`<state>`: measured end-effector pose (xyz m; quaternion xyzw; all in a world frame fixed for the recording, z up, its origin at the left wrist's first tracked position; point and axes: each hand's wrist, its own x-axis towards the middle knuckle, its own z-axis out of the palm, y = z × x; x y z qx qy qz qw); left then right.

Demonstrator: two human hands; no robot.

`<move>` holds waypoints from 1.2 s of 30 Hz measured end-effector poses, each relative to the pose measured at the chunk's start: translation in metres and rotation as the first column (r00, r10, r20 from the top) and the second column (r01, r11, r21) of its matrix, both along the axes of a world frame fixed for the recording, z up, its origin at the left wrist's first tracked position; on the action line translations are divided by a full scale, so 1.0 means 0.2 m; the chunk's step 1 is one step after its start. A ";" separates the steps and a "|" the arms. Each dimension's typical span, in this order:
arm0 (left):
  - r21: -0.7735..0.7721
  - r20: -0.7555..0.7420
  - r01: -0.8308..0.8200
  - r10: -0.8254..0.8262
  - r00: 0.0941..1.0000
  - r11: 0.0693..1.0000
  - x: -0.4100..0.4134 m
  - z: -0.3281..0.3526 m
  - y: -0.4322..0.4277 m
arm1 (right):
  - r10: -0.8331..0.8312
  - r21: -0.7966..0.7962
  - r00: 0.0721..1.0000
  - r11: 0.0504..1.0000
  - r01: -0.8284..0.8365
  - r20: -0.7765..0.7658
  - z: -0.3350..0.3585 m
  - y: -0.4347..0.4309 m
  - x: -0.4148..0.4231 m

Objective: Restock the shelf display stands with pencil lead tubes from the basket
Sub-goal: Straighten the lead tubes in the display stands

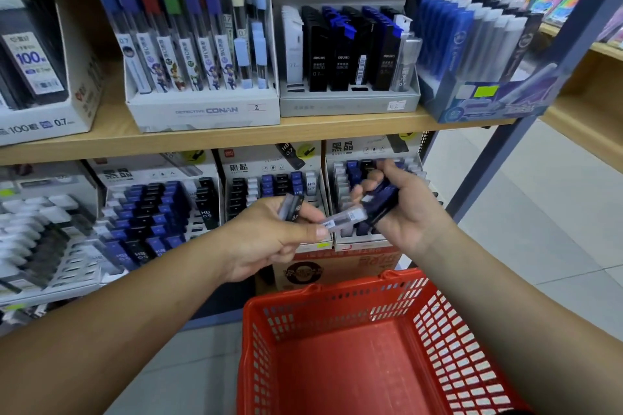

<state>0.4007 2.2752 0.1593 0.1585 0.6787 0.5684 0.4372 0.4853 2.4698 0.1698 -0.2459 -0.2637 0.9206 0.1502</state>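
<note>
Nearest, the red perforated plastic basket [337, 293] shows a bare smooth floor. Above it the left hand [269, 239] curls round a black tube [296, 209] and pinches one end of a clear tube [344, 217], while the right hand [404, 212] clutches a bundle of dark blue tubes [381, 199]. These slim, slick, hard cases could slide from either crowded grip (whether the right also holds the clear one I cannot tell), and in the cardboard display stand [354, 148] beyond, a tilted tube could jam in the narrow slots.

Both forearms extended forward, left grip [269, 236] pinching thumb against fingers, right grip [401, 212] fingers curled.
</note>
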 end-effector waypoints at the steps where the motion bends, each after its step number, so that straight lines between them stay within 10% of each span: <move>1: 0.006 -0.003 -0.006 0.006 1.000 1.000 -0.01 0.00 -0.02 | -0.039 0.092 0.997 0.995 0.034 0.060 -0.01 0.02 0.00; 4: 0.064 0.022 -0.049 0.048 0.999 0.997 -0.05 0.02 -0.04 | -0.085 0.478 0.975 0.878 -0.025 0.207 -0.04 0.05 0.03; 10: 0.138 0.174 -0.185 0.160 0.972 0.973 -0.10 0.00 -0.02 | 0.192 0.652 0.944 0.686 -0.324 0.267 -0.04 -0.05 0.04; 20: -0.019 -0.099 0.013 -0.015 0.995 1.000 -0.06 0.01 0.04 | 0.047 0.586 0.963 0.786 -0.199 0.264 -0.08 -0.06 -0.01; 24: -0.109 -0.492 0.027 -0.077 0.867 0.994 -0.07 0.00 0.09 | 0.067 0.634 0.964 0.741 -0.220 0.256 -0.08 -0.04 -0.02; 29: -0.056 -0.628 0.009 -0.042 0.777 0.998 -0.10 0.00 0.15 | 0.030 0.675 0.957 0.702 -0.225 0.288 -0.08 -0.04 -0.03; 36: -0.105 -0.712 -0.093 -0.010 0.702 0.990 -0.30 -0.05 0.24 | 0.248 0.357 0.938 0.876 -0.324 0.244 -0.05 0.01 0.00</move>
